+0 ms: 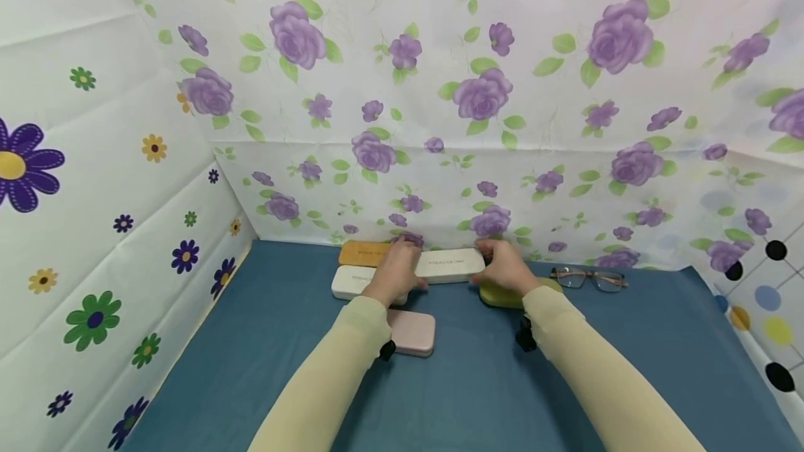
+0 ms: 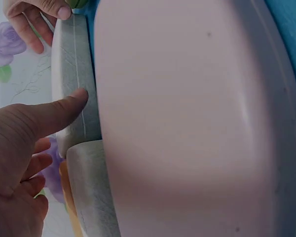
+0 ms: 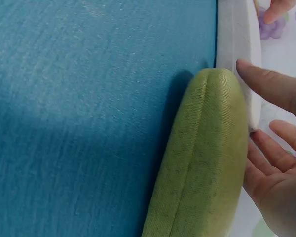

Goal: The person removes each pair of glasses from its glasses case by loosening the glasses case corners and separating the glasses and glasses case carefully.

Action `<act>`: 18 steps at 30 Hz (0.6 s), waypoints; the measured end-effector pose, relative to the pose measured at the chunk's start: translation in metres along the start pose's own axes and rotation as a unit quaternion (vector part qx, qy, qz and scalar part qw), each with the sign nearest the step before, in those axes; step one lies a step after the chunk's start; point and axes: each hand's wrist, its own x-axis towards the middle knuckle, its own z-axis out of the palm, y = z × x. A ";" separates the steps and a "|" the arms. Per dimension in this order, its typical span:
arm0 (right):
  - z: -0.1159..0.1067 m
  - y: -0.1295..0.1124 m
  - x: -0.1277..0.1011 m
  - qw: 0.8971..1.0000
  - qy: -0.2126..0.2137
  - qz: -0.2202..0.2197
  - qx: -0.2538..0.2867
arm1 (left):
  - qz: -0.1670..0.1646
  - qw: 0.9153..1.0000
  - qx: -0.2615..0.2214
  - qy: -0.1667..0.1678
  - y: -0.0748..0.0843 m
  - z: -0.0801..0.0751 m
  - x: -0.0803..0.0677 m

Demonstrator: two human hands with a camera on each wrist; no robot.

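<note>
Both hands are at a long white glasses case [image 1: 449,266] lying at the back of the table against the flowered backdrop. My left hand [image 1: 396,268] holds its left end, the thumb on the front side and the other fingers behind. At the right end my right hand [image 1: 507,269] grips it, thumb in front and fingertips round the far corner, as the right wrist view shows. A green fabric glasses case [image 3: 200,163] lies beneath the right hand. Beside the left hand are a second white case [image 1: 349,280] and an orange case [image 1: 359,252], both partly covered.
A pink glasses case [image 1: 414,333] lies nearer, partly under the left forearm, and fills much of the left wrist view. Eyeglasses [image 1: 589,278] rest at the back right. The blue tablecloth [image 1: 465,396] ends at patterned sheets behind and on both sides.
</note>
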 end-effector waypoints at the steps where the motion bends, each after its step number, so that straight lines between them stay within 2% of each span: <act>1: 0.000 -0.001 0.001 1.000 0.003 0.001 -0.003 | 0.000 1.000 0.004 -0.001 0.000 0.000 0.001; 9: 0.003 0.000 0.003 0.999 0.010 -0.004 -0.032 | -0.034 0.999 -0.011 -0.017 0.002 0.003 0.004; 14: 0.004 0.000 0.004 0.999 0.011 0.002 -0.032 | -0.025 0.999 0.013 -0.017 0.004 0.008 0.006; 18: 0.005 0.000 0.005 0.999 0.017 0.001 -0.037 | -0.019 1.000 0.009 -0.012 0.005 0.010 0.006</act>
